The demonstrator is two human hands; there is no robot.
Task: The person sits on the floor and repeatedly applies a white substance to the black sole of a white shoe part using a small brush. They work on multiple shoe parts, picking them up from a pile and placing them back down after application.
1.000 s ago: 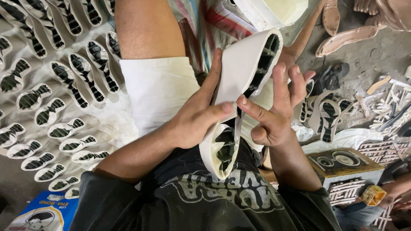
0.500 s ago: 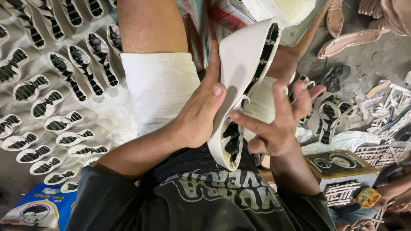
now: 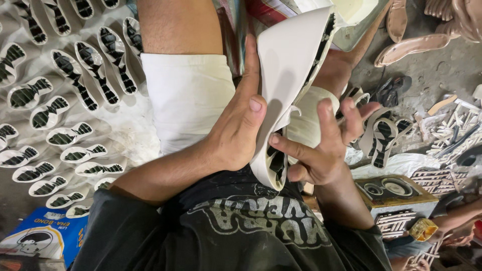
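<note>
I hold a cream-white wedge shoe sole [image 3: 288,70] upright over my lap, its black-patterned tread turned to the right. My left hand [image 3: 236,130] grips the sole's smooth side, thumb pressed on its face. My right hand [image 3: 321,148] is at the lower tread edge: thumb and forefinger pinch a thin white strip at the sole's rim, the other fingers spread apart. My knees in white shorts [image 3: 186,98] lie under the sole.
Several rows of white soles with black tread [image 3: 55,110] lie spread on the floor at left. A blue box [image 3: 42,238] sits bottom left. More soles [image 3: 381,138], a small cardboard box [image 3: 396,193], white scraps [image 3: 452,128] and tan insoles [image 3: 409,45] crowd the right.
The sole has tilted and risen slightly. My right hand slid down to its lower edge and opened its outer fingers while the thumb and forefinger pinch the rim strip.
</note>
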